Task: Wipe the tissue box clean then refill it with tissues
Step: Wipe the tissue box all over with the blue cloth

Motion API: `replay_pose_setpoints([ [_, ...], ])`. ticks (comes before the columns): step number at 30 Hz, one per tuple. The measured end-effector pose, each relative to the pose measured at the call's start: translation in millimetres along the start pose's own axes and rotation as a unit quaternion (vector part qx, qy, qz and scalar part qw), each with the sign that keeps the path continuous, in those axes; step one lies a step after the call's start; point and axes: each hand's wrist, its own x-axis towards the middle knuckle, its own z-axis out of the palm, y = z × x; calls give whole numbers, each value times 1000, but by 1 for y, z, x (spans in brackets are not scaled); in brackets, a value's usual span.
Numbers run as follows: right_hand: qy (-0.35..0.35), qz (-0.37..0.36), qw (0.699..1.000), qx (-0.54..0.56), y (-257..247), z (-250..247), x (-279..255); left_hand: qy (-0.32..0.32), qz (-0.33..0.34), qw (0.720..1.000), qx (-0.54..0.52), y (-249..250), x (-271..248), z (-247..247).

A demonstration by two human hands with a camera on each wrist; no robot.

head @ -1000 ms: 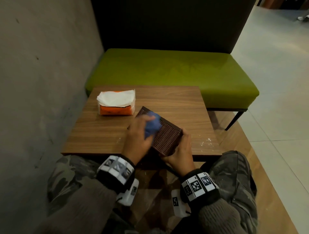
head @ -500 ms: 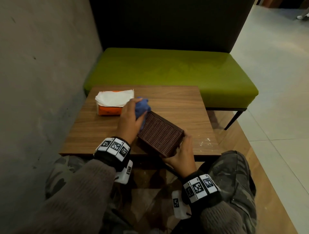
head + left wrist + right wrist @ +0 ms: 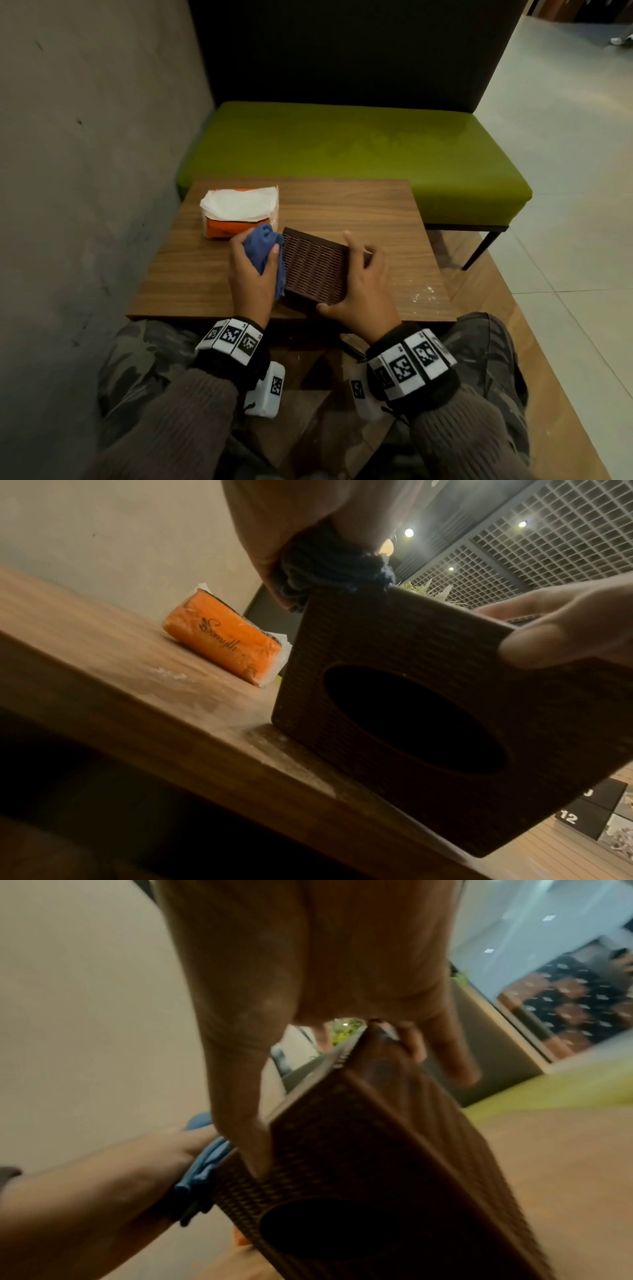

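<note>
A dark brown woven tissue box point(image 3: 313, 270) stands tilted on the near edge of the wooden table point(image 3: 359, 212). Its oval opening point(image 3: 411, 721) faces me and looks empty and dark. My left hand point(image 3: 253, 270) grips a bunched blue cloth point(image 3: 262, 248) against the box's left side. My right hand point(image 3: 359, 277) holds the box's right end, thumb on the near edge and fingers over the far edge point(image 3: 411, 1045). An orange pack of white tissues point(image 3: 239, 212) lies at the table's far left, just beyond the cloth.
A green bench seat point(image 3: 342, 150) with a dark backrest stands behind the table. A concrete wall point(image 3: 85, 171) runs along the left. White crumbs or dust point(image 3: 423, 294) lie on the table's near right corner. My knees sit under the table's near edge.
My left hand slid the cloth from the box's top face to its far corner, then to its left side. My right hand moved from the near corner up onto the box's right end.
</note>
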Motion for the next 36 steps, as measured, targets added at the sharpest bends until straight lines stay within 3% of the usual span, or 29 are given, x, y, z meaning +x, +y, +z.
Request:
replay_pose_setpoints([
  [4,-40,18,971,-237,-30,9,10,5,-7,1000,1,5,-6,-1],
  [8,-43,-2,962,-268,-53,26,22,-4,-18,1000,-4,6,-14,-5],
  [14,-27,-13,986,-166,-48,21,23,-23,-47,999,8,3,-17,-25],
  [17,60,-14,998,2,-24,2,11,22,-48,998,-16,9,-11,-38],
  [20,138,-30,978,152,4,-1,-5,41,-23,998,-37,26,-11,-40],
  [23,140,-26,966,215,27,10,-15,1,24,999,-47,41,-16,-33],
  [26,114,-8,956,269,41,21,-23,-85,77,992,-46,45,-24,-24],
  [29,107,-16,956,272,49,22,-21,-151,143,978,10,42,-32,-21],
  [31,98,-19,959,267,51,20,-18,-209,240,946,61,44,-38,-24],
  [33,101,-34,960,260,51,18,-17,-283,338,892,99,45,-38,-27],
  [34,102,-44,961,254,51,18,-17,-294,346,884,110,45,-33,-26],
  [36,94,-55,965,239,50,19,-15,-235,260,930,109,45,-17,-19],
])
